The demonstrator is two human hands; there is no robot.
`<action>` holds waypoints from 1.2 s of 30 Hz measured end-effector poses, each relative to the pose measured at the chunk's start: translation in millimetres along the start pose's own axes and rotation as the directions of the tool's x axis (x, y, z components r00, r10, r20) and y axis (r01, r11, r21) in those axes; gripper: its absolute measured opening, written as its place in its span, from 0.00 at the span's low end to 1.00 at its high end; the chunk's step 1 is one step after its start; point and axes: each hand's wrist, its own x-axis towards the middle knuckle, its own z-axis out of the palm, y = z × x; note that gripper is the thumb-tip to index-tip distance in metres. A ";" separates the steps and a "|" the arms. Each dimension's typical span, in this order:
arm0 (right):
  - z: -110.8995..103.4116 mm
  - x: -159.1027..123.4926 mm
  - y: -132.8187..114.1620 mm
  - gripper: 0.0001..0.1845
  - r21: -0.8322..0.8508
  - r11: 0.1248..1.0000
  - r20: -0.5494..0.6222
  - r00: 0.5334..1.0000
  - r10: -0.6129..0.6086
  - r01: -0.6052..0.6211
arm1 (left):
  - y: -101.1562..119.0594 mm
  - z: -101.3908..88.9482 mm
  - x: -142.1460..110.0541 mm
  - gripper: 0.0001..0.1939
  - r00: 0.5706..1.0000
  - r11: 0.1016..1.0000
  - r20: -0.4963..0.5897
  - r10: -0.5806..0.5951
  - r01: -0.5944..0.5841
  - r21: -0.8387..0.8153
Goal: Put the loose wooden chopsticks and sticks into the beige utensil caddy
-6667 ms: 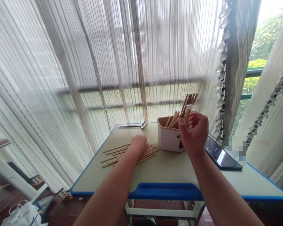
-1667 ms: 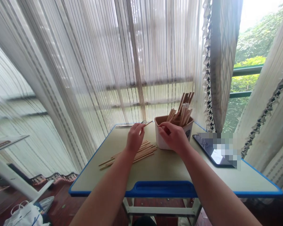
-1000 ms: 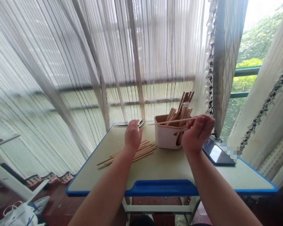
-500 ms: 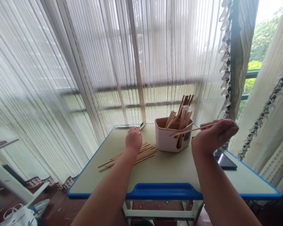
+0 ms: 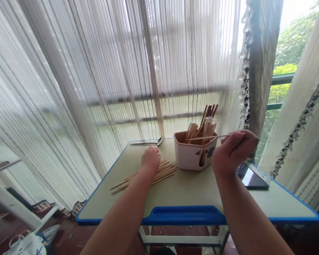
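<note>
My right hand (image 5: 235,148) pinches one end of a wooden chopstick (image 5: 211,137). The chopstick's other end reaches left across the rim of a pale pink utensil holder (image 5: 187,156) with several chopsticks (image 5: 208,129) standing in its compartments. My left hand (image 5: 151,157) is at the far end of a loose pile of chopsticks (image 5: 143,179) on the table, its fingers curled inward. What the left fingers hold, if anything, is hidden behind the hand. A slotted metal spoon (image 5: 160,141) lies just beyond it.
The table (image 5: 191,193) has a blue rim and a blue tray-like front edge (image 5: 186,214). A dark tablet or phone (image 5: 253,176) lies to the right, beside my right wrist. Sheer curtains (image 5: 122,71) hang right behind the table. A white bag (image 5: 25,244) is on the floor at lower left.
My right hand has moved left and slightly up, bringing the chopstick from in front of the holder's side to above its rim. My left hand stays almost where it was.
</note>
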 end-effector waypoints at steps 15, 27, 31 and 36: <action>12.9 -8.1 3.4 0.11 -0.200 0.971 0.471 0.882 -0.022 0.131 | 6.2 -7.9 -7.2 0.17 0.962 0.998 0.275 0.006 -0.021 0.052; -2.8 -16.5 -12.8 0.15 -0.017 0.914 0.254 0.886 -0.388 0.405 | 5.7 -8.7 -6.4 0.06 0.965 0.997 0.251 0.076 -0.072 -0.023; -1.9 -20.2 -16.0 0.11 0.139 0.882 0.397 0.791 -0.466 0.450 | 7.3 -13.3 -5.9 0.09 0.981 0.997 0.182 0.061 -0.051 -0.060; 7.1 -24.2 -13.9 0.05 0.085 0.902 0.641 0.670 -0.374 0.423 | 7.0 -15.6 -4.0 0.11 0.993 0.987 0.046 0.110 -0.104 -0.122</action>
